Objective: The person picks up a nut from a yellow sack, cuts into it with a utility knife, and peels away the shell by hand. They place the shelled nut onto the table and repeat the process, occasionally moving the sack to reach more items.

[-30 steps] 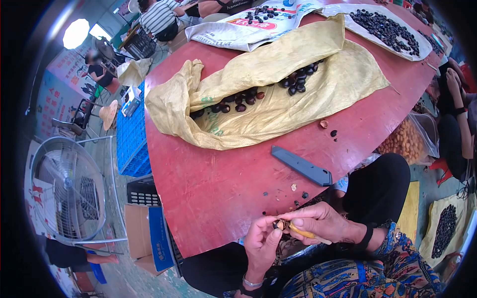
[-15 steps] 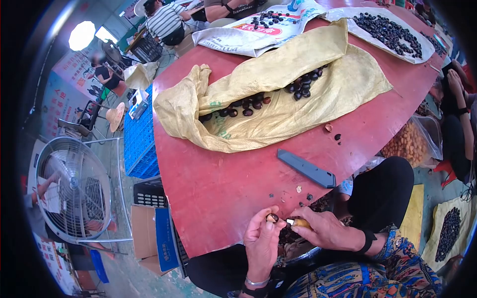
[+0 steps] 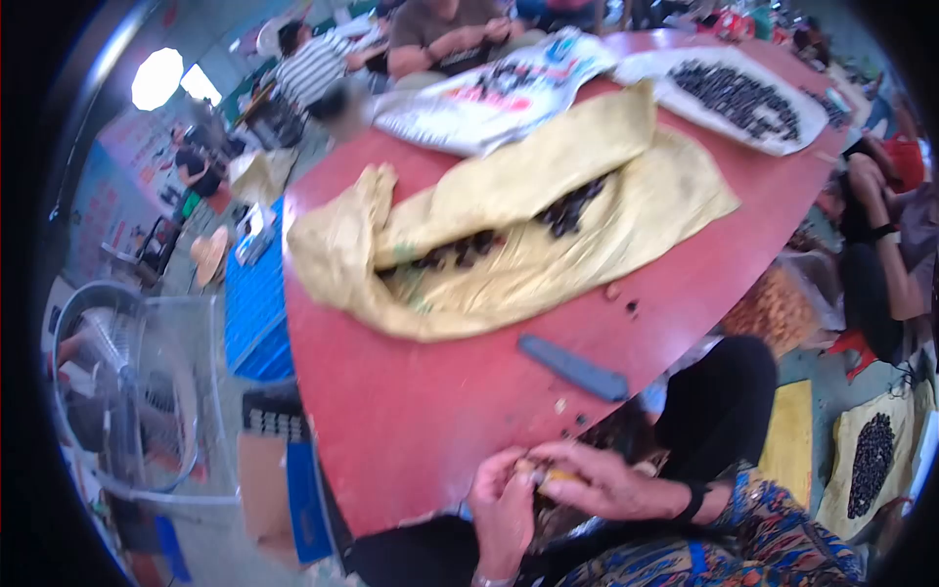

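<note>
My left hand (image 3: 502, 511) is closed at the table's near edge, pinching a small, partly peeled nut (image 3: 526, 467), blurred now. My right hand (image 3: 608, 481) grips a small knife by its yellowish handle (image 3: 564, 476); its blade end meets the nut, with the fingers of both hands close together. Beyond them, a grey-blue, flat, long object (image 3: 572, 368) lies on the red table (image 3: 411, 401). Farther back, a folded yellow woven sack (image 3: 528, 176) lies open, with dark shiny nuts (image 3: 565, 213) inside.
White sacks with dark nuts (image 3: 734, 98) lie at the table's far side. A blue crate (image 3: 259, 323), cardboard box (image 3: 266, 489) and large fan (image 3: 127, 391) stand left. On the right are a bag of orange-brown pieces (image 3: 773, 308) and a seated person's arm (image 3: 895, 245).
My view has shifted, so the table and sack appear lower and further left, with motion blur. My hands have come together, and the knife has moved onto the nut.
</note>
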A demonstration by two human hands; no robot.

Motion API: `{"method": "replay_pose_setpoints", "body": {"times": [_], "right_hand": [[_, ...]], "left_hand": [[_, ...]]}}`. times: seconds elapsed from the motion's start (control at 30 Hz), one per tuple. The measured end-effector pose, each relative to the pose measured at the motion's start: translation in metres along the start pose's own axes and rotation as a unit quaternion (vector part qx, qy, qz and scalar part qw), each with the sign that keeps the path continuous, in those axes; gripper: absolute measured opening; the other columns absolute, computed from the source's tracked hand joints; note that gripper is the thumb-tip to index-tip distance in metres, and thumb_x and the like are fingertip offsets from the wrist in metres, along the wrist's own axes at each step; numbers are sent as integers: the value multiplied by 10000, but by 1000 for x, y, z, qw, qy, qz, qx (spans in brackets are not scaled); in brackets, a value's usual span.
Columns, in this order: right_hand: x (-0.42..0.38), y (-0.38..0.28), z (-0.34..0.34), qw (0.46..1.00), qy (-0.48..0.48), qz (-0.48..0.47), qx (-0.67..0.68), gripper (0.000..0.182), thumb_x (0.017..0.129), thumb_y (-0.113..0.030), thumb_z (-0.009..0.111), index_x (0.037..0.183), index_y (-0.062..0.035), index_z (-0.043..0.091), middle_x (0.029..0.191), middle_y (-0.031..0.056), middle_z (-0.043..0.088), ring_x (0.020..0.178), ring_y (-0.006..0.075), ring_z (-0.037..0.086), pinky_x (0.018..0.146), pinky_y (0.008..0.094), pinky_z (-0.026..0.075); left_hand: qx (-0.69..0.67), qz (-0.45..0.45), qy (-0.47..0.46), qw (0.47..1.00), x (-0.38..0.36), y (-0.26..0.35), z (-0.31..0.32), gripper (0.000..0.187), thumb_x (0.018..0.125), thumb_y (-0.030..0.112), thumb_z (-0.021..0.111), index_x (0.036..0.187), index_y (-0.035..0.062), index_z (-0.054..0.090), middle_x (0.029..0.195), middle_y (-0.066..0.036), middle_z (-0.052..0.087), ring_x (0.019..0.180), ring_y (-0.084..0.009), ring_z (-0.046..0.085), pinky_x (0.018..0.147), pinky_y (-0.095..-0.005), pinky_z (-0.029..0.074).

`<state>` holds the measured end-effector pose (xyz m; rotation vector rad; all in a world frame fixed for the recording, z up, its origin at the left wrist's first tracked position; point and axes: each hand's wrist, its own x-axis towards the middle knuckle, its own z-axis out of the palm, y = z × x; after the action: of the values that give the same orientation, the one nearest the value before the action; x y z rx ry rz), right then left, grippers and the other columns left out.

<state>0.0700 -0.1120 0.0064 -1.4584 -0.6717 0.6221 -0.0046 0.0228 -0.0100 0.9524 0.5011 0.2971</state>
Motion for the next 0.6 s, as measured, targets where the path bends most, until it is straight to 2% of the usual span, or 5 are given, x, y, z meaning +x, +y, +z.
{"method": "replay_pose_setpoints", "body": {"times": [0.07, 0.1, 0.17, 0.2, 0.6], "right_hand": [[-2, 1, -1, 999, -23, 28, 10, 393, 917, -173, 549, 1251, 3, 440, 1099, 144, 562, 1035, 197, 562, 861, 308, 458], [-2, 10, 1, 999, -15, -33, 5, 383, 941, -148, 510, 1281, 2, 414, 1042, 72, 555, 880, 100, 555, 778, 260, 471], [-1, 10, 3, 999, -18, -21, 42, 330, 933, -139, 504, 1225, 10, 473, 1132, 143, 557, 1070, 218, 552, 899, 320, 444], [2, 7, 2, 988, 30, -142, -43, 287, 921, -136, 526, 1159, 24, 518, 1106, 157, 608, 898, 259, 624, 744, 342, 494], [-2, 0, -3, 989, -38, -78, -123, 367, 951, -212, 484, 1220, 37, 513, 1109, 182, 619, 973, 297, 621, 819, 356, 487]], "left_hand": [[67, 30, -23, 997, -2, -1, -1, 250, 862, 26, 526, 1104, -28, 500, 995, -110, 575, 887, -150, 563, 798, -280, 467], [201, 39, -26, 979, -6, 9, 6, 246, 942, 133, 485, 1130, -27, 484, 1004, -88, 567, 865, -132, 547, 764, -250, 464], [170, 30, -31, 985, -8, 13, 9, 226, 925, 99, 494, 1114, -25, 493, 986, -76, 563, 860, -125, 548, 763, -239, 464], [120, 26, -30, 992, -6, 5, 3, 213, 923, 101, 501, 1099, -20, 504, 981, -66, 559, 858, -117, 543, 758, -238, 463], [238, 138, 1, 962, -11, 2, 9, 189, 887, 78, 551, 1036, -39, 560, 962, -80, 603, 866, -141, 559, 778, -267, 463]]}}
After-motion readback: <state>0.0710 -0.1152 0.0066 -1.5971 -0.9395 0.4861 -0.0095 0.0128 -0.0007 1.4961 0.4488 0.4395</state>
